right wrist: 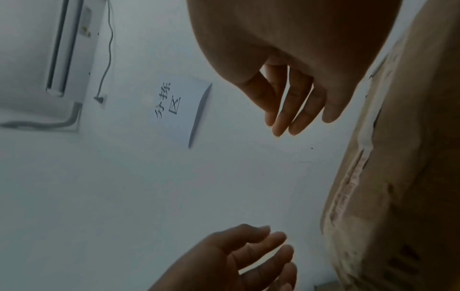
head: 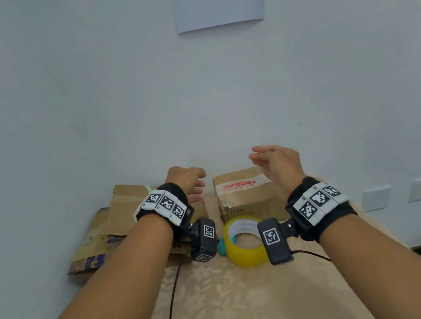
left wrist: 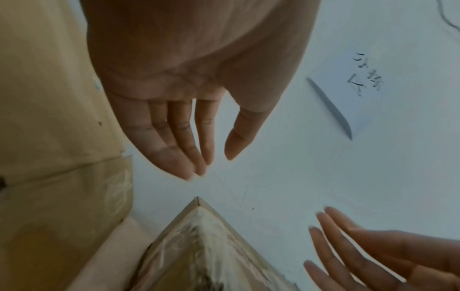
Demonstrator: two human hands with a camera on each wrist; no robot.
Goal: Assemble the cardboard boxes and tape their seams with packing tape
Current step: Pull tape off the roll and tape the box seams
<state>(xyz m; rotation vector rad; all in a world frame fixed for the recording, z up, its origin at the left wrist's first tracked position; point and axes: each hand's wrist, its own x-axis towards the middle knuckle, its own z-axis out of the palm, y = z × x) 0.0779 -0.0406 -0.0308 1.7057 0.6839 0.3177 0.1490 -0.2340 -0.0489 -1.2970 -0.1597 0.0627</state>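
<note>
Both hands are up over the counter (head: 241,306) and neither holds a thing. The left hand (head: 186,181) hangs with fingers loosely extended, grip apart, between the flattened cardboard (head: 127,214) on the left and the assembled box (head: 245,195) at the middle. The right hand (head: 278,166) hovers over that box's right side, fingers straight and spread, grip apart, touching nothing that can be made out.

The roll of yellow tape (head: 243,242) lies flat on the counter just in front of the box, between the two wrists; only the head view shows it. The left wrist view catches a corner of the box (left wrist: 199,236) below the open left palm (left wrist: 189,78), with the right hand's fingers (left wrist: 348,256) at lower right. The right wrist view shows the box's taped side (right wrist: 398,177) and a paper sign (right wrist: 181,112) on the wall (right wrist: 149,196).

The box and flattened cardboard sit hard against the wall; bare counter lies nearer the person.
</note>
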